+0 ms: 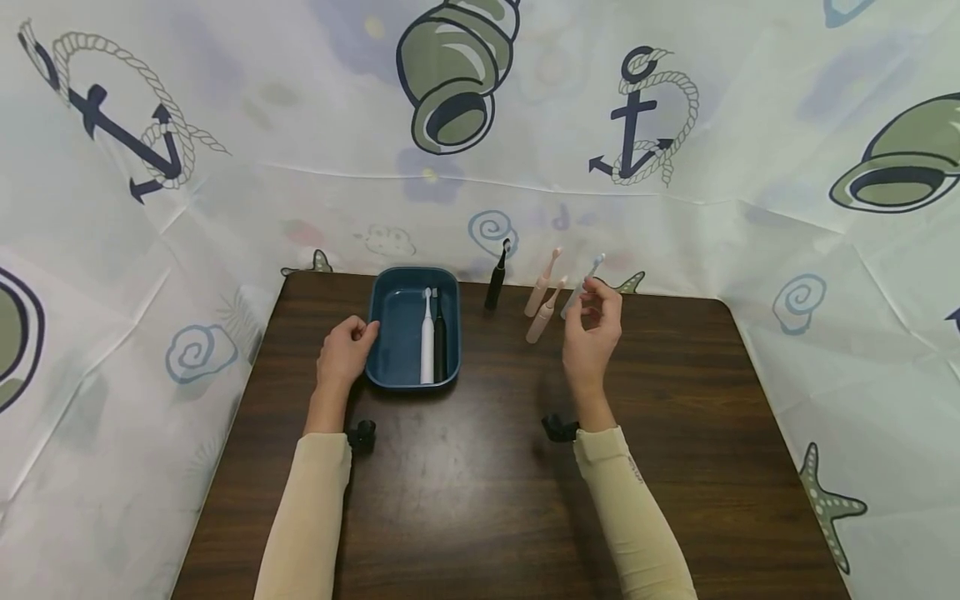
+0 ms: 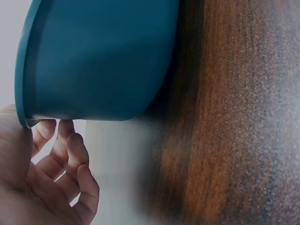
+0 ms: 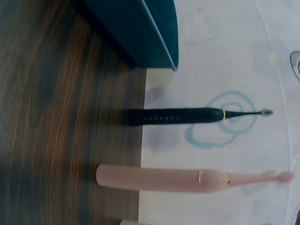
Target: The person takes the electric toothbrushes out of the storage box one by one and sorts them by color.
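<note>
My left hand grips the left rim of a blue rectangular bin. Its fingertips touch the outer wall in the left wrist view, and the thumb is hidden behind the rim. Inside the bin lie a white electric toothbrush and a black electric toothbrush, side by side. At the back of the table, my right hand pinches a pale whitish electric toothbrush between thumb and index finger. Just left of it stand two pink electric toothbrushes, one behind and one in front.
Another black electric toothbrush stands upright between the bin and the pink ones. The dark wooden table ends close behind the toothbrushes. A white cloth printed with anchors and shells hangs behind and at the sides.
</note>
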Demonstrator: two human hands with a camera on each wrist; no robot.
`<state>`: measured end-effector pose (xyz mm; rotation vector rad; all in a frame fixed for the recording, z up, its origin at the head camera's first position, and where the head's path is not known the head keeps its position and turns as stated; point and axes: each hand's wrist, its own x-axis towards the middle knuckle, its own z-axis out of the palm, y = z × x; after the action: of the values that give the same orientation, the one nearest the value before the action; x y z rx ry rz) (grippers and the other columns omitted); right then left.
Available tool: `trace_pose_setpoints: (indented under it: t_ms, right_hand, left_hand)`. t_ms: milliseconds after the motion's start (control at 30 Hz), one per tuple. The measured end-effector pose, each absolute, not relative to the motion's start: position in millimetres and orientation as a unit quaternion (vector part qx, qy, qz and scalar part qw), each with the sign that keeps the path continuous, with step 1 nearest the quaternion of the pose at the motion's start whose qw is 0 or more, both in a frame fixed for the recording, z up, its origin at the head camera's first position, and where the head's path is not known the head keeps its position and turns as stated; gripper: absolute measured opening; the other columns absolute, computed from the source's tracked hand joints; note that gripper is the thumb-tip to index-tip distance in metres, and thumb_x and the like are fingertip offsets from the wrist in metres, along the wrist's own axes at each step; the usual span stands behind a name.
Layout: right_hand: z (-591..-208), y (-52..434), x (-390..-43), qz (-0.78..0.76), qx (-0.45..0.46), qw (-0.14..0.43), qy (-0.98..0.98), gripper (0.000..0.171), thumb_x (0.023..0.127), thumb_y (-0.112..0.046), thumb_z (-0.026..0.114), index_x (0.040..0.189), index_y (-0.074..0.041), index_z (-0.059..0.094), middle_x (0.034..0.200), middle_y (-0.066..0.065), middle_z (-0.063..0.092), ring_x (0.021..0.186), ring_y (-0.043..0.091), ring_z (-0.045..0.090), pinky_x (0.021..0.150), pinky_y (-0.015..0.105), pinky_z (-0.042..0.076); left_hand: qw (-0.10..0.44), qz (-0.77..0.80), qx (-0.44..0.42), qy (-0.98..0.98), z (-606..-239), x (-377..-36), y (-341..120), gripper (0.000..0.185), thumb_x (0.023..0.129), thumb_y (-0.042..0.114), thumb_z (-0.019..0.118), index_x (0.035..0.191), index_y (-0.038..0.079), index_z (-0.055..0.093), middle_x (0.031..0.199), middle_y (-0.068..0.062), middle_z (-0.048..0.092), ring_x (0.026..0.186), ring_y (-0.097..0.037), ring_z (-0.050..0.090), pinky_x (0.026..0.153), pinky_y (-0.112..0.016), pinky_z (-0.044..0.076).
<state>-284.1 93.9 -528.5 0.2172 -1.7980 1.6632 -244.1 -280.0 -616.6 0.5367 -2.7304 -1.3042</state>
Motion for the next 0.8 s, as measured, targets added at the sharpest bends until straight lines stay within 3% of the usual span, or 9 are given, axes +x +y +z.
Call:
trace_pose_setpoints:
  t_ms: [300,533,800]
  right_hand:
    - [-525.7,68.7,-277.8,0.657,0.113,0.314,-0.676,0.025,0.105,0.000,0.062,0.129,0.007,0.062,0.128,0.026,0.060,0.109,0.028,0.059,0.088,0.030,0.048]
    - [-522.9,41.4,-271.4,0.669,0.130,0.297,-0.669,0.023,0.104,0.004,0.062,0.127,0.007,0.062,0.121,0.024,0.062,0.107,0.039,0.060,0.088,0.027,0.050]
    - [-523.5,12.5,-264.5,0.681,0.169,0.266,-0.662,0.026,0.105,0.001,0.063,0.129,0.009,0.061,0.127,0.028,0.061,0.107,0.031,0.063,0.089,0.030,0.051]
  left_hand:
    - [0.039,-0.428,0.177,-0.885,-618.6,-245.3,-280.4,0.046,0.110,0.057,0.052,0.095,0.014,0.055,0.086,-0.007,0.052,0.075,-0.029,0.050,0.067,-0.040,0.032]
    - [0.035,-0.435,0.180,-0.882,-617.2,-244.4,-280.8,0.045,0.111,0.056,0.052,0.095,0.014,0.054,0.087,-0.007,0.051,0.075,-0.030,0.049,0.068,-0.041,0.031]
    - [0.039,-0.438,0.173,-0.881,-616.1,-244.2,-280.6,0.045,0.111,0.055,0.053,0.094,0.013,0.053,0.086,-0.007,0.050,0.074,-0.029,0.049,0.067,-0.040,0.031]
